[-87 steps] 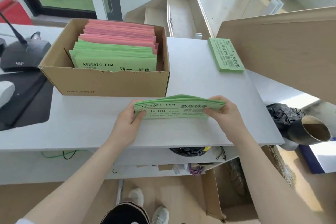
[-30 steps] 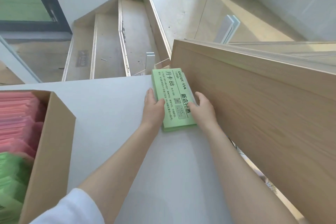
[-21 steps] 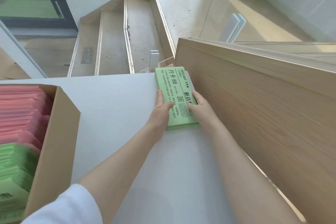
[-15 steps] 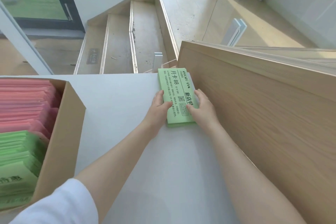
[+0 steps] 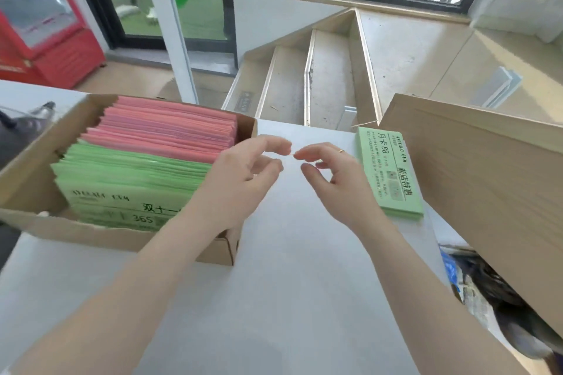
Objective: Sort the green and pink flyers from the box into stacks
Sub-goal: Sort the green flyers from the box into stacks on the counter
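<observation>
Both hands are up over the white table [image 5: 292,283] and neither has hold of anything. The left hand [image 5: 240,179] hovers just beside the cardboard box [image 5: 27,167], at its near right corner, fingers loosely curled, thumb and forefinger reaching toward the other hand. The right hand [image 5: 338,179] sits a little farther from the box, fingers softly bent in the same relaxed way, a thin ring showing on one finger, fingertips close to the left hand's but not touching. Inside the box, the pink flyers [image 5: 167,131] stand packed on edge in the far half, and the green flyers [image 5: 128,179] fill the near half, the front sheet showing dark printed lettering. Well away from the box, across the bare stretch of table beyond the right hand, lies the green stack [image 5: 390,170], flat and squared up, printed side upward. That stack rests just beside a light wooden panel [image 5: 487,192], which leans on the side of the stack farthest from the box.
</observation>
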A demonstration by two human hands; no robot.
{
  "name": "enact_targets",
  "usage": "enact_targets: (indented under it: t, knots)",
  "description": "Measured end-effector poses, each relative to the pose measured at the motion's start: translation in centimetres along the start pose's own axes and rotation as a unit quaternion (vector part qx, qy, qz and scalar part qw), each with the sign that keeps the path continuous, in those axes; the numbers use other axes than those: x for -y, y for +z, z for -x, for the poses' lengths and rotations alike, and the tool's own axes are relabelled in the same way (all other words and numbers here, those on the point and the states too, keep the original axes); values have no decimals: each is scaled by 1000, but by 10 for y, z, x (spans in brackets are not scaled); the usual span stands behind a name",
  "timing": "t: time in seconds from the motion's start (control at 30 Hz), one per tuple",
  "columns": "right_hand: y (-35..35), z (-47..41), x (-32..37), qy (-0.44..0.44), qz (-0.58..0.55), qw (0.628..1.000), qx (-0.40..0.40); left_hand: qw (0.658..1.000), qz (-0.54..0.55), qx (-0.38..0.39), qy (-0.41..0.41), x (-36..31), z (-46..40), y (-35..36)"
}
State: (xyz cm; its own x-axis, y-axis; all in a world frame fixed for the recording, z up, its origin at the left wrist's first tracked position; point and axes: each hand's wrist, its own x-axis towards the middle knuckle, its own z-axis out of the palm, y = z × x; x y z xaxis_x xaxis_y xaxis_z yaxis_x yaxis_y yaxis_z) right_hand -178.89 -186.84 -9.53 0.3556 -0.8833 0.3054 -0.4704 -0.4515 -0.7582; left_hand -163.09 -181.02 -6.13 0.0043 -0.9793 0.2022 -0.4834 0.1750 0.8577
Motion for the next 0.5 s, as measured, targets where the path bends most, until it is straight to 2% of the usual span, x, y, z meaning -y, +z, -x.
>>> enact_targets:
  t: [0.2,0.33,0.5]
  knots:
    - [64,0,61,-71,49,995,51,985,-161,-9,62,66,25,-121]
    - [118,0,92,-85,155,983,42,957,-250,63,133,113,25,-185]
    - [167,-3,124,-67,268,959,67,935,-276,161,153,151,25,-242]
